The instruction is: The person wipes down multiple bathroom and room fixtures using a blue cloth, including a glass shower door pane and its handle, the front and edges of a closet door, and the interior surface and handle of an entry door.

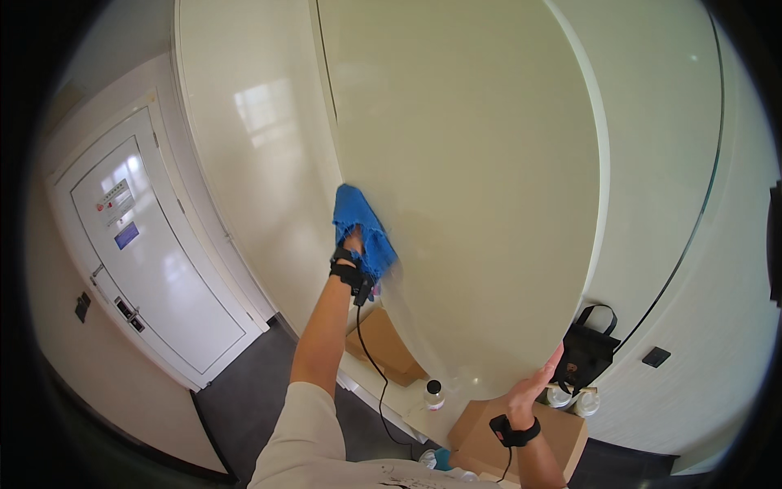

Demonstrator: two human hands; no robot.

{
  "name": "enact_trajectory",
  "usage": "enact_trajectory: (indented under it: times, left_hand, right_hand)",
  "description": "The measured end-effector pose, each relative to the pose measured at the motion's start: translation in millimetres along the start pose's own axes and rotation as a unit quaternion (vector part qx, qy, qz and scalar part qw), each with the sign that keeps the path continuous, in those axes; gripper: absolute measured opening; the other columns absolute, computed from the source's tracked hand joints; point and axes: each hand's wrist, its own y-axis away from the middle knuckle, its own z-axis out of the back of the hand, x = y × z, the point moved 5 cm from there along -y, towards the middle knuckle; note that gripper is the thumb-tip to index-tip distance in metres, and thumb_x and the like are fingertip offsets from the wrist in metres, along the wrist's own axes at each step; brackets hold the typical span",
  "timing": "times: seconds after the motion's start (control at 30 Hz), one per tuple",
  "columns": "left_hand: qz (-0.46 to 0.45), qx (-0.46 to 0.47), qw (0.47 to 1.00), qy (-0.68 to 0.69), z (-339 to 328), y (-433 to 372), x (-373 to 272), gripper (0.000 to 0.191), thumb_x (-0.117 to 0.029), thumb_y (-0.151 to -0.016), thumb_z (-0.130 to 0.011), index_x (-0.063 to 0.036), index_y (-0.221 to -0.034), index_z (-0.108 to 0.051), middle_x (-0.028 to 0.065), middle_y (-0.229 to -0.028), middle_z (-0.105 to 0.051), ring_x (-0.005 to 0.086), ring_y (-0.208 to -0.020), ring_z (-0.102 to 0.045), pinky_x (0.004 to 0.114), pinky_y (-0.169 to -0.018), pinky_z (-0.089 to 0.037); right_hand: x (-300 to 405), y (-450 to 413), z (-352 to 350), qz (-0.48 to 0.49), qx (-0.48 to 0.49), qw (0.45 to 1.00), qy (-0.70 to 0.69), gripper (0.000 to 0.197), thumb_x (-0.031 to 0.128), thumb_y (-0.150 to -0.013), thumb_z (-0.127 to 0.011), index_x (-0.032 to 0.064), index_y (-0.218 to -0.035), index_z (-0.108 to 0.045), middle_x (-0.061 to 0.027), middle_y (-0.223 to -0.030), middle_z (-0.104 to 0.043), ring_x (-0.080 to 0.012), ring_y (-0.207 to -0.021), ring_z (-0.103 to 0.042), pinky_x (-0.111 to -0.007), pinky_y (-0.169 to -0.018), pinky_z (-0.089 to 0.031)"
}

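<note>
A blue cloth [363, 211], frayed along one edge, is draped over my left hand [353, 239]. With the cloth, that hand is against the left side of a large glossy cream door panel [470, 183], and most of its fingers are hidden under the fabric. My right hand [530, 390] touches the panel's lower right edge, fingers stretched along it; whether they curl around behind cannot be seen. Each wrist wears a black strap with a small device and a cable.
Below the panel are a cardboard box [382, 348], a bottle with a black cap [434, 396] and a larger cardboard box [489, 431]. Beside the latter are a black bag [589, 357] and lidded containers [586, 404]. A white door [165, 257] bearing signs stands left.
</note>
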Motion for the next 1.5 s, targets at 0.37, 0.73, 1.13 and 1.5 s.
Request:
enact_trajectory:
  times: [0.37, 0.73, 1.13, 1.5]
  left_hand:
    - [0.032, 0.126, 0.991, 0.040, -82, 97, 1, 0.060, -0.028, -0.100, -0.044, -0.0043, -0.152, -0.025, 0.0188, -0.158, -0.024, 0.0332, -0.146, -0.022, 0.037, -0.121, -0.018]
    - [0.037, 0.207, 0.977, 0.038, -128, 134, -2, 0.062, -0.026, -0.099, -0.045, -0.0029, -0.152, -0.024, 0.0210, -0.156, -0.025, 0.0348, -0.146, -0.023, 0.038, -0.121, -0.019]
    - [0.003, 0.003, 0.991, -0.132, 88, -54, -15, 0.064, -0.025, -0.097, -0.047, -0.0013, -0.152, -0.023, 0.0234, -0.155, -0.027, 0.0364, -0.145, -0.024, 0.039, -0.121, -0.019]
    - [-0.098, -0.178, 0.964, -0.173, 317, -172, -149, 0.065, -0.024, -0.097, -0.049, -0.0007, -0.151, -0.022, 0.0248, -0.154, -0.028, 0.0373, -0.144, -0.025, 0.039, -0.121, -0.020]
  right_hand:
    - [1, 0, -2, -0.009, -0.008, 0.999, -0.035, 0.092, 0.072, -0.092, -0.039, -0.0036, -0.145, -0.029, -0.0130, -0.139, -0.042, -0.0241, -0.128, -0.042, -0.038, -0.108, -0.032]
    - [-9, 1, 4, -0.008, 0.000, 0.999, -0.031, 0.089, 0.069, -0.093, -0.040, -0.0024, -0.145, -0.029, -0.0119, -0.139, -0.043, -0.0232, -0.128, -0.042, -0.038, -0.108, -0.032]
    - [-8, 1, 1, -0.009, -0.012, 0.999, -0.048, 0.089, 0.069, -0.093, -0.041, -0.0028, -0.145, -0.029, -0.0119, -0.139, -0.043, -0.0228, -0.129, -0.041, -0.038, -0.108, -0.033]
    - [-1, 1, 2, -0.007, -0.021, 1.000, 0.003, 0.096, 0.075, -0.092, -0.034, -0.0056, -0.143, -0.030, -0.0145, -0.134, -0.045, -0.0243, -0.124, -0.044, -0.038, -0.106, -0.034]
